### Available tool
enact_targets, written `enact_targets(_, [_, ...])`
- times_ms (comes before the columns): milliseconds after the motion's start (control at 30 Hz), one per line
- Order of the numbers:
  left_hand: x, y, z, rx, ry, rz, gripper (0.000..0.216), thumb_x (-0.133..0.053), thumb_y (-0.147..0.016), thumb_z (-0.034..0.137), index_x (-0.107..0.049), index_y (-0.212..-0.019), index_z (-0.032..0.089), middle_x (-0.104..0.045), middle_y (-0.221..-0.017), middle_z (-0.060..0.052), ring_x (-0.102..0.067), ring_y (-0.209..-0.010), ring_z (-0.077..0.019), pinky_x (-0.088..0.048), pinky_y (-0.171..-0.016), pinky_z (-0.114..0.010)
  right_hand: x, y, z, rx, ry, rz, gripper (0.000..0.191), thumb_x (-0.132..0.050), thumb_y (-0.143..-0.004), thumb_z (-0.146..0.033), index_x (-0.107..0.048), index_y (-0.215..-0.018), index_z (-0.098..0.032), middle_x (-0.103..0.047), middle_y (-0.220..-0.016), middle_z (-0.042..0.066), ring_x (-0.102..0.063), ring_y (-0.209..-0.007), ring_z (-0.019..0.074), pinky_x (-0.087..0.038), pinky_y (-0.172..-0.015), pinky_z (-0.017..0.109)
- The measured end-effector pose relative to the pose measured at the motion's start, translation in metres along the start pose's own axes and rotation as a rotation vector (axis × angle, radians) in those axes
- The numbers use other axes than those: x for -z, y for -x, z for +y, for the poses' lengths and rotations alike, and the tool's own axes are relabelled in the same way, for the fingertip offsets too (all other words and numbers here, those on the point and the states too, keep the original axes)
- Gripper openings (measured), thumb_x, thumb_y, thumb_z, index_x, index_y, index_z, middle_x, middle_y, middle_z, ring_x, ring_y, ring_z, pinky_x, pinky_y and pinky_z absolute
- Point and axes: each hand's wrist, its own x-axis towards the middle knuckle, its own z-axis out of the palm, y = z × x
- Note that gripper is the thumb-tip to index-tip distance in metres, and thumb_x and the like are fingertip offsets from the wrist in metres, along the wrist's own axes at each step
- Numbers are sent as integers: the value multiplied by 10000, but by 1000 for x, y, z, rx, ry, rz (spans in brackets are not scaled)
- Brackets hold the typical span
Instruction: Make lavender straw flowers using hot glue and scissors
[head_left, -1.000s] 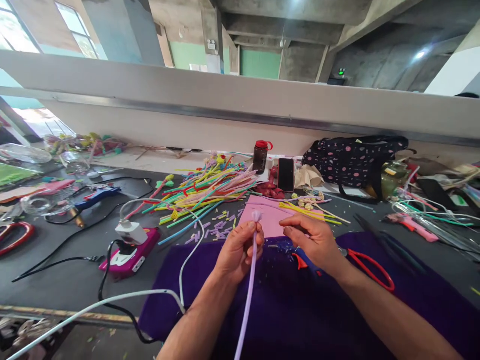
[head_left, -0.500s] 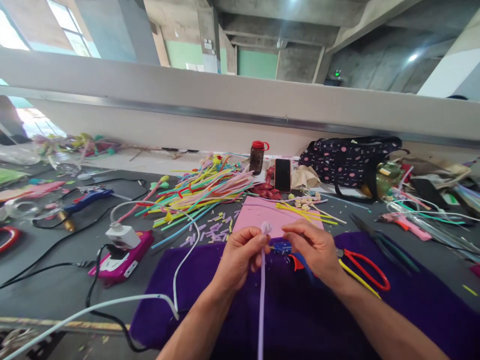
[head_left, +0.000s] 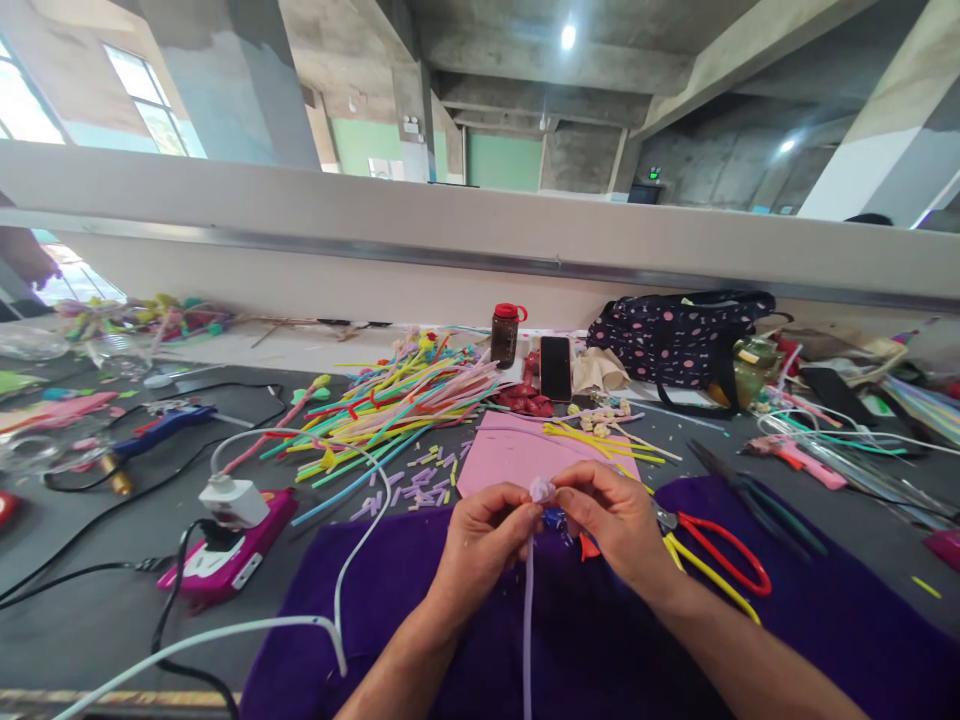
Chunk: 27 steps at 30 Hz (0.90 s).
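Note:
In the middle of the head view, my left hand [head_left: 484,545] pinches the top of a lavender pipe-cleaner stem [head_left: 529,630] that hangs straight down. A small pale lavender flower head [head_left: 541,489] sits at its top. My right hand [head_left: 619,515] has thumb and forefinger closed at the right side of that flower head; whether a small piece is between them I cannot see. Partly hidden behind my hands, a blue glue gun [head_left: 555,518] lies on the purple cloth [head_left: 360,590].
Scissors with red and yellow handles [head_left: 724,545] and dark green pliers [head_left: 780,510] lie to the right. Short lavender pieces [head_left: 420,485] are scattered left of a pink sheet [head_left: 487,455]. Behind lie bundled pipe cleaners [head_left: 397,400]. A white cable [head_left: 360,545] loops from a magenta power strip [head_left: 232,550].
My right hand has moved left, from apart to touching the flower head. The flower head has risen slightly between my fingers. The camera view has tilted up a little.

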Motion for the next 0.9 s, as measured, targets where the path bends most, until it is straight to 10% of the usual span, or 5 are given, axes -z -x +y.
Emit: enact_targets(900, [5, -3, -2, 75, 51, -20, 199, -652, -704, 325, -602, -651, 139, -593, -539, 4, -441, -369, -50, -293, -348, -151, 4, -1, 4, 4, 53, 10, 199, -534, -816, -349, -611, -771, -171, -599, -637, -1, -500, -491, 99, -411, -476, 211])
